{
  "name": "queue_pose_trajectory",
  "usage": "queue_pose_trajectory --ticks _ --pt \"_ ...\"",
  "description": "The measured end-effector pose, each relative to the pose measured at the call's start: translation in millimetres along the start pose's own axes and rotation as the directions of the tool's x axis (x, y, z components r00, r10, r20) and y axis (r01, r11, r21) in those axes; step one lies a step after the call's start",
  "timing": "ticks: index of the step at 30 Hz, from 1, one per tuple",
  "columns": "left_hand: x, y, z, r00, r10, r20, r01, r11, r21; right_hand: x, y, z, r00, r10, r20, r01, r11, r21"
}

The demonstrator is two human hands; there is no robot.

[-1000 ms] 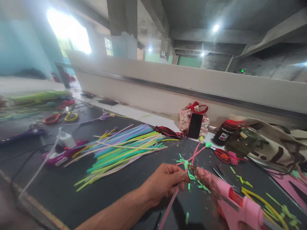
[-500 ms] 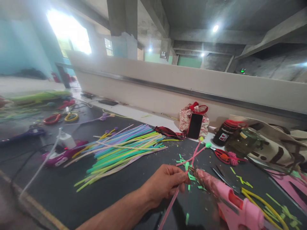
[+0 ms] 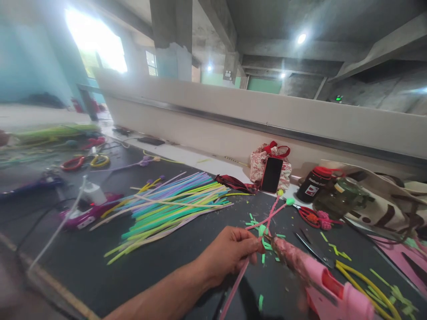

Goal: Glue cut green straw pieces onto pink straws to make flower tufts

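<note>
My left hand is closed, thumb and fingers pinching a pink pipe cleaner just below its green tip. The pipe cleaner slants down to the bottom edge of the view. From the right, a pink glue gun points its nozzle at the green tip, touching or nearly so. My right hand is at the gun's handle; only a blurred bit of it shows at the bottom edge. Beyond the nozzle lie crossed pink pipe cleaners with green and yellow tips, among short green cut pieces.
A bundle of coloured pipe cleaners lies at centre left, beside a purple power strip. Yellow-handled scissors and red-handled pliers lie right. A phone, a black bottle and a cloth bag stand behind.
The glue gun has shifted slightly right and down. The green tip and my left fingers have moved a little; the grip stays the same.
</note>
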State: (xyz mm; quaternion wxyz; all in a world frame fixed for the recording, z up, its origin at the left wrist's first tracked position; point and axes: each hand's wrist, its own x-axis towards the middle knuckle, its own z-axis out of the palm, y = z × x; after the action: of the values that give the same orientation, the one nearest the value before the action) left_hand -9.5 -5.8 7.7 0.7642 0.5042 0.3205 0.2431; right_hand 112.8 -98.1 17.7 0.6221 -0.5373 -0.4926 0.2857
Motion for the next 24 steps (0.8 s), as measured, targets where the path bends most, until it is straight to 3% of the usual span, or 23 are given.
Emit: queue_pose_trajectory --ticks 12,24 --pt "-0.3 0.6 -1.7 1.0 -0.023 0.013 0.023 1.0 0.0 13.0 18.3 1.4 0.999 0.005 -0.042 -0.005 1.0 0.005" --pt "0.2 -0.3 -1.0 1.0 -0.003 -0.007 0.004 0.996 0.088 8.2 8.9 -1.2 0.999 -0.025 -0.048 0.026 1.0 0.015"
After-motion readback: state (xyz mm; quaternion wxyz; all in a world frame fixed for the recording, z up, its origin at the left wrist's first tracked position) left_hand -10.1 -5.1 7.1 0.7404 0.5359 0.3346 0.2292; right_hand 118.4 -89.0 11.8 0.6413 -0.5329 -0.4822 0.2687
